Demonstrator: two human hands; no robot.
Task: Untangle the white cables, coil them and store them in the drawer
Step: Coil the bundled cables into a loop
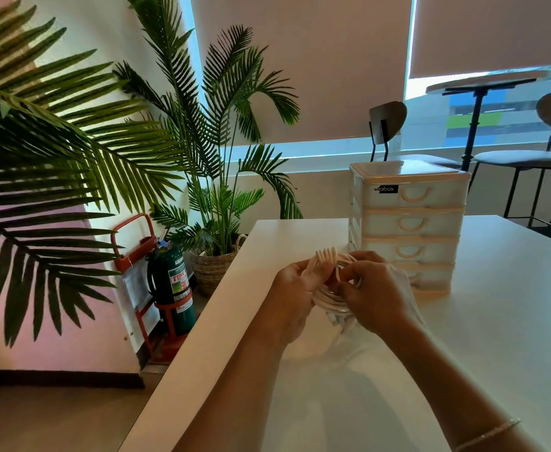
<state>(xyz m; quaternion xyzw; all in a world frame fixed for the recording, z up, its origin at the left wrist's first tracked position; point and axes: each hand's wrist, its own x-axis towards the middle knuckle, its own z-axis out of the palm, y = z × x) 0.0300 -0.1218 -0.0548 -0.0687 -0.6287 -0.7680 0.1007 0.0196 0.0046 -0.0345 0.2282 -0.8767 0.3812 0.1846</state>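
Above a white table (496,321), 2 hands grip a coiled bundle of white cables (328,282): left hand (292,295) and right hand (377,298) both curl around it. A 4-drawer unit (408,223), seemingly closed, stands just behind.

White table (496,321) is being used as the work surface here — only one thing is seen sitting directly on it, a small white drawer unit (408,223), four drawers stacked, being kept toward the far edge.
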